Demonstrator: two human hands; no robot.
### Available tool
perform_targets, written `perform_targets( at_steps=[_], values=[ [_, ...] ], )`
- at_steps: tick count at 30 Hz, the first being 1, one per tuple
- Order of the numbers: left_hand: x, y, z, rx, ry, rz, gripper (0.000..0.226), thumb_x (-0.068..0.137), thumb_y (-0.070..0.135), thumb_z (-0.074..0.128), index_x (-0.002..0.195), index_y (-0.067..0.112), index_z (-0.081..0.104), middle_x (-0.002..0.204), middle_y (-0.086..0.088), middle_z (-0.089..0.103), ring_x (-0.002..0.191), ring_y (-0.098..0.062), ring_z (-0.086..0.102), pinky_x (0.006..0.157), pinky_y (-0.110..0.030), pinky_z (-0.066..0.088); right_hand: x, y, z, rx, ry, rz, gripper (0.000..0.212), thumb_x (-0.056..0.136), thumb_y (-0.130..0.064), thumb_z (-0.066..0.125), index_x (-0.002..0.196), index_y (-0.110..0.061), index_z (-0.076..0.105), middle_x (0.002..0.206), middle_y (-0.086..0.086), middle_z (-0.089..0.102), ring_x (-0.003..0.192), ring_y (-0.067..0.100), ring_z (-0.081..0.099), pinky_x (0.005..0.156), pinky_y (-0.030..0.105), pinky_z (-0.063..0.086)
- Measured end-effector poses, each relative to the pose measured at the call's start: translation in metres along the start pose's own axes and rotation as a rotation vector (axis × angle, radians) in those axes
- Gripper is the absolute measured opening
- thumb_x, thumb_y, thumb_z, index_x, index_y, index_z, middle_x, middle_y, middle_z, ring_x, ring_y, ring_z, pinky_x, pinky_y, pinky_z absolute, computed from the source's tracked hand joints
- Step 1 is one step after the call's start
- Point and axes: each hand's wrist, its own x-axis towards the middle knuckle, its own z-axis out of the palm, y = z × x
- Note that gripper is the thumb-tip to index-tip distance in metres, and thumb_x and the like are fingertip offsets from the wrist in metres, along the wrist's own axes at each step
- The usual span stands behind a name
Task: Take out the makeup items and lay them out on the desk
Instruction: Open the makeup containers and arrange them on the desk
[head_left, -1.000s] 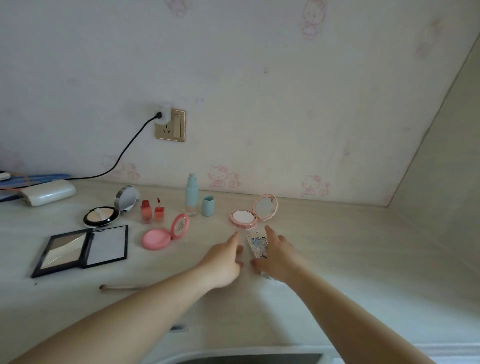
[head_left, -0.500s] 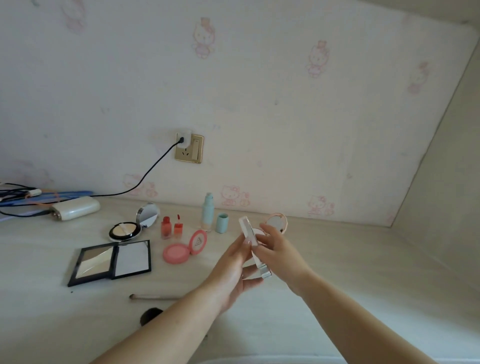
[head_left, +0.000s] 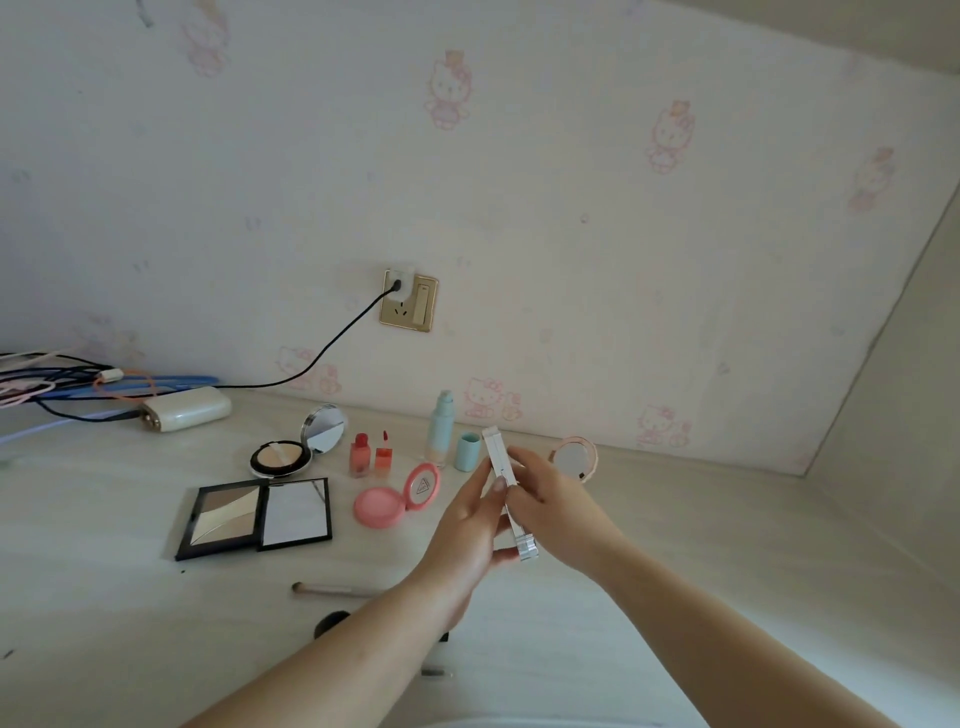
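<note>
A white power bank (head_left: 186, 414) lies beside tangled cables (head_left: 47, 382) under a wall socket (head_left: 409, 301).

You can make out very little lettering here. The one clear sign sits on the raised lid of the pink round compact (head_left: 397, 498), left of your hands on the table (head_left: 675, 545): a dark triangle outline with small marks inside it, too small for you to read as letters or digits. The wallpaper (head_left: 571, 208) on the far wall carries faint pink cartoon cat figures, but no words you could read. The slim white case (head_left: 511, 496) you hold shows no readable print on the edge turned toward you, and the other items on the table show none either.
</note>
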Motion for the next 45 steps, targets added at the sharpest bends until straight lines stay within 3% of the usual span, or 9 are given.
perform_targets(
  at_steps=[7,13,17,20,24,32,36,41,45],
  values=[
    [0.003,-0.001,0.0,-0.009,0.078,-0.066,0.033,0.103,0.032,0.029,0.123,0.035,0.055,0.111,0.002,0.07,0.095,-0.01,0.068,0.07,-0.031,0.057,0.009,0.003,0.004,-0.102,0.063,0.0,0.017,0.093,-0.017,0.033,0.096,-0.027,0.045,0.078,0.001,0.056,0.074,0.021,0.052,0.063,0.032,0.042],
    [0.008,-0.002,-0.008,-0.19,0.117,-0.205,0.037,0.102,0.032,0.031,0.102,0.013,0.063,0.074,-0.003,0.068,0.061,-0.015,0.064,0.085,-0.05,0.055,0.015,0.016,-0.003,0.147,0.135,0.138,0.028,0.095,-0.018,0.032,0.106,-0.026,0.057,0.082,-0.005,0.06,0.081,0.016,0.054,0.07,0.027,0.04],
    [0.012,-0.007,-0.013,-0.161,0.213,-0.298,0.029,0.101,0.021,0.034,0.114,0.024,0.061,0.092,-0.01,0.069,0.066,-0.022,0.064,0.064,-0.038,0.059,0.025,0.047,-0.002,0.309,0.179,0.275,0.038,0.09,-0.014,0.032,0.109,-0.029,0.06,0.095,-0.001,0.064,0.076,0.015,0.054,0.066,0.025,0.04],
    [0.015,-0.008,-0.018,-0.06,0.24,-0.273,0.045,0.098,0.005,0.028,0.13,0.029,0.048,0.101,-0.007,0.067,0.076,-0.028,0.063,0.076,-0.045,0.057,0.026,0.064,-0.002,0.365,0.191,0.332,0.044,0.087,-0.013,0.031,0.113,-0.026,0.063,0.098,0.003,0.067,0.075,0.019,0.055,0.061,0.024,0.038],
    [0.015,-0.005,-0.019,0.182,0.179,-0.209,0.043,0.098,0.006,0.03,0.074,0.03,0.055,0.083,0.008,0.064,0.077,-0.019,0.063,0.083,-0.044,0.053,0.028,0.072,-0.003,0.385,0.174,0.355,0.043,0.085,-0.009,0.031,0.093,-0.026,0.069,0.083,0.003,0.064,0.073,0.02,0.053,0.067,0.029,0.037],
    [0.027,-0.019,-0.029,0.622,0.049,-0.243,0.034,0.091,0.015,0.033,0.106,0.011,0.064,0.102,-0.008,0.067,0.08,-0.018,0.052,0.068,-0.026,0.042,0.041,0.079,0.009,0.301,0.191,0.401,0.04,0.091,-0.019,0.033,0.124,-0.028,0.054,0.114,0.005,0.063,0.092,0.022,0.059,0.075,0.03,0.043],
    [0.036,-0.018,-0.036,0.741,0.038,-0.284,0.03,0.094,0.014,0.034,0.106,0.008,0.061,0.087,-0.006,0.057,0.063,-0.012,0.042,0.053,-0.022,0.031,0.043,0.08,0.012,0.353,0.194,0.402,0.038,0.088,-0.019,0.033,0.11,-0.029,0.061,0.105,0.016,0.066,0.079,0.021,0.053,0.069,0.032,0.039],
    [0.045,-0.023,-0.042,0.844,0.025,-0.299,0.032,0.089,0.014,0.04,0.105,0.003,0.065,0.11,-0.017,0.066,0.076,-0.019,0.047,0.062,-0.024,0.034,0.046,0.086,0.017,0.424,0.182,0.408,0.03,0.083,-0.011,0.032,0.102,-0.002,0.053,0.107,0.036,0.05,0.076,0.02,0.041,0.07,0.035,0.03],
    [0.053,-0.025,-0.046,0.961,-0.024,-0.33,0.033,0.093,0.016,0.039,0.111,0.003,0.064,0.114,-0.014,0.065,0.083,-0.021,0.052,0.066,-0.022,0.036,0.048,0.086,0.021,0.446,0.168,0.437,0.031,0.088,-0.012,0.034,0.087,-0.018,0.064,0.082,0.016,0.051,0.075,0.022,0.042,0.069,0.035,0.031]
  ],
)
